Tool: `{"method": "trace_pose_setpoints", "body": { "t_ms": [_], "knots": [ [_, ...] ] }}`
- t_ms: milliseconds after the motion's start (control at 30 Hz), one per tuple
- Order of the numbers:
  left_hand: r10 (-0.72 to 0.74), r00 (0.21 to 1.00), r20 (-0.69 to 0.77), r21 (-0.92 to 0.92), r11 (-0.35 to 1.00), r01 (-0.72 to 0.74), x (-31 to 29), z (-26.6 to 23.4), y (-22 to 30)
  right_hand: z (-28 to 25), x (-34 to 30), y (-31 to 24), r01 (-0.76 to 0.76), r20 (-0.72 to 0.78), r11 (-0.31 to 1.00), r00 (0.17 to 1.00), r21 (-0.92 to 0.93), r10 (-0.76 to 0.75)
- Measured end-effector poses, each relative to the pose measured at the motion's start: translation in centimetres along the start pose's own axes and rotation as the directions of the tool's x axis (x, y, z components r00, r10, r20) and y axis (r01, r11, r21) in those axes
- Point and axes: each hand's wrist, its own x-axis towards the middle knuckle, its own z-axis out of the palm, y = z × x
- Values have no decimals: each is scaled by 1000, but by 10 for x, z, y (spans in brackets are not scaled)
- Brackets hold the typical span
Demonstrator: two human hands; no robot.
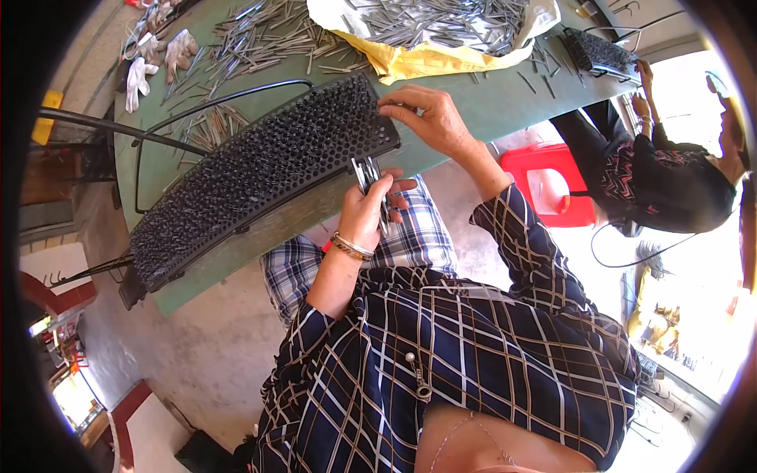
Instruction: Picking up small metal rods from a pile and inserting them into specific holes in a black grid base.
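Note:
A long black rack [388, 139] with many small holes lies slanted across the table's near edge. Dark pins or rods stand close together in most of it, while bare holes show at its right end. My left hand [364, 211] is closed round a small bundle of thin metal strips [365, 175], just below the rack's right end. At that same end my right hand [432, 118] has thumb and forefinger pinched together against the rack. Whatever sits between those fingertips is too small to make out.
Loose metal strips [268, 39] are strewn over the green table [473, 98], with more on a yellow-and-white sack [441, 61]. White gloves [139, 79] lie at far left. Bent black rods [225, 98] rise behind the rack. At right are a red stool [582, 206] and another person [670, 185] at a second rack [603, 55].

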Motion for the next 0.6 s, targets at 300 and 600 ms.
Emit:
{"method": "trace_pose_setpoints", "body": {
  "t_ms": [300, 600],
  "knots": [
    [-38, 998, 44, -66, 997, 40, 0, -4, 0, -8, 4, 2, 48, 103, 998, 993, 39, -51],
    [-74, 990, 119, -24, 997, 77, -2, -4, 6, -15, 16, 9, -31, 270, 986, 963, 163, -14]
  ]
}}
